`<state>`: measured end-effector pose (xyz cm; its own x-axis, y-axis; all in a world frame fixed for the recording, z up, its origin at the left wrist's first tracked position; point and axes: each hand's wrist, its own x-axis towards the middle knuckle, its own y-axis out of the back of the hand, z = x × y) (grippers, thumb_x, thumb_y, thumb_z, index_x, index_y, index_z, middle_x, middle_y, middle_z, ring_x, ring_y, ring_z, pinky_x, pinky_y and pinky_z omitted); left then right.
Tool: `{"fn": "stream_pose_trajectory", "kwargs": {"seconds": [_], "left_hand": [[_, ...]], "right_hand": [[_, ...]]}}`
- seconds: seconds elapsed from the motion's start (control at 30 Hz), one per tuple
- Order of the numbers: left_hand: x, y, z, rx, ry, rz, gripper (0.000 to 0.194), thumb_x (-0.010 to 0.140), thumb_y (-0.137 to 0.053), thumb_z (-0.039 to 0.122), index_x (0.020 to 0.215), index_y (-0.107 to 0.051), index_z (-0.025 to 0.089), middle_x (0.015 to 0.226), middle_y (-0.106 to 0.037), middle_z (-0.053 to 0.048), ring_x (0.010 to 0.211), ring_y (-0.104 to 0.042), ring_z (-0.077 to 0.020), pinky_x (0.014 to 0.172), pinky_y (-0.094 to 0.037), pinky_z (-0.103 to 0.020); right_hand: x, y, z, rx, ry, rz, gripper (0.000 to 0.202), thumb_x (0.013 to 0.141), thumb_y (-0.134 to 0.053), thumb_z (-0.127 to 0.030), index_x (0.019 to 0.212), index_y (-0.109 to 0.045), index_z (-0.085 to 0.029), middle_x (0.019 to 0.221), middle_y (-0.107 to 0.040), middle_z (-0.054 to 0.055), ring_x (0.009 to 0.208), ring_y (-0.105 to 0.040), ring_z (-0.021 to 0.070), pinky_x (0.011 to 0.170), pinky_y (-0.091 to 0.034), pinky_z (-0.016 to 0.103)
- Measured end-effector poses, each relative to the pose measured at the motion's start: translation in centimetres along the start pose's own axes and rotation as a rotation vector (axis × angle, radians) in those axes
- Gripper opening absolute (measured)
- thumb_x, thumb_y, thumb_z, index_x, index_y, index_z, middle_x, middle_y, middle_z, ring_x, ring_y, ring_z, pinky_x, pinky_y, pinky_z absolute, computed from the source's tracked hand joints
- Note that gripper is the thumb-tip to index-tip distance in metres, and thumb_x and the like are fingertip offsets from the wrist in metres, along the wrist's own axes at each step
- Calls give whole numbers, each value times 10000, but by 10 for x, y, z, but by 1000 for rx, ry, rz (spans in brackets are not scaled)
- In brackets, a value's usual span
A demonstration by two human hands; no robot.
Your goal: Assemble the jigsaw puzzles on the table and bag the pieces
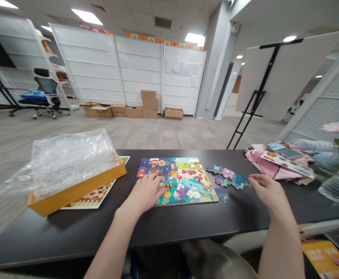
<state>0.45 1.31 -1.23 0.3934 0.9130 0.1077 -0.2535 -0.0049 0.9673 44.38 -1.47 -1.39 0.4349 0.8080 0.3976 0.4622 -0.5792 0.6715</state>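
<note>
The black table [239, 221] in front of you carries it all, with the yellow box [82, 186] and its clear plastic wrap [70, 155] off to your left. That wrap looks thin, slick and easily torn.

Next in size is the puzzle [191, 178], lying flat and picture-side up before you. Its board should be light and fairly stiff, so lift it by opposite edges—tilting could let pieces slide. Your left hand [149, 190] lies palm down over its left part, fingers loosely bent; whether they pinch anything, you cannot tell from here.

Smaller is the cluster of loose pieces [228, 173] just right of the board. They look like light, rigid card with a smooth face, and the knobs may bend or fray if forced.

Smallest is the blue-green piece [242, 181] at that cluster's right side. Your right hand [268, 190] appears to have thumb and forefinger together on its right edge—a sound hold, since the broad sides leave the knobs unstrained.
</note>
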Motion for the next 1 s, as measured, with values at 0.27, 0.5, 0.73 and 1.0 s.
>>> {"fn": "stream_pose_trajectory", "kwargs": {"seconds": [0.27, 0.5, 0.73, 1.0], "left_hand": [[2, -3, -4, -16, 4, 17, 432, 964, -537, 494, 1257, -647, 196, 1404, -596, -125, 1329, -524, -294, 1114, -397, -409], [0, -3, -3, -26, 7, 17, 431, 975, -512, 487, 1277, -632, 204, 1419, -585, -115, 1322, -526, -297, 1098, -415, -415], [-1, 1, 3, -34, 22, 10, 458, 967, -515, 513, 1280, -630, 198, 1411, -586, -126, 1314, -529, -311, 1103, -409, -442], [-4, 6, 10, -53, 50, 5, 430, 980, -489, 482, 1268, -630, 196, 1386, -593, -139, 1302, -527, -323, 1088, -419, -470]], "right_hand": [[-10, -26, -64, 433, 40, -262, 348, 726, -708, -481, 888, -710, -173, 835, -765, 99, 760, -712, 226, 666, -558, 304], [-3, -61, -87, 509, 19, -398, 399, 745, -664, -377, 1108, -603, -223, 811, -634, 7, 675, -700, 177, 624, -597, 295], [38, -85, -128, 496, 125, -652, 352, 802, -624, -267, 1147, -676, -223, 821, -627, 0, 725, -720, 167, 677, -615, 269], [84, -132, -130, 187, 163, -629, 338, 849, -594, -245, 1133, -757, -157, 632, -667, -3, 565, -619, 135, 515, -508, 205]]}}
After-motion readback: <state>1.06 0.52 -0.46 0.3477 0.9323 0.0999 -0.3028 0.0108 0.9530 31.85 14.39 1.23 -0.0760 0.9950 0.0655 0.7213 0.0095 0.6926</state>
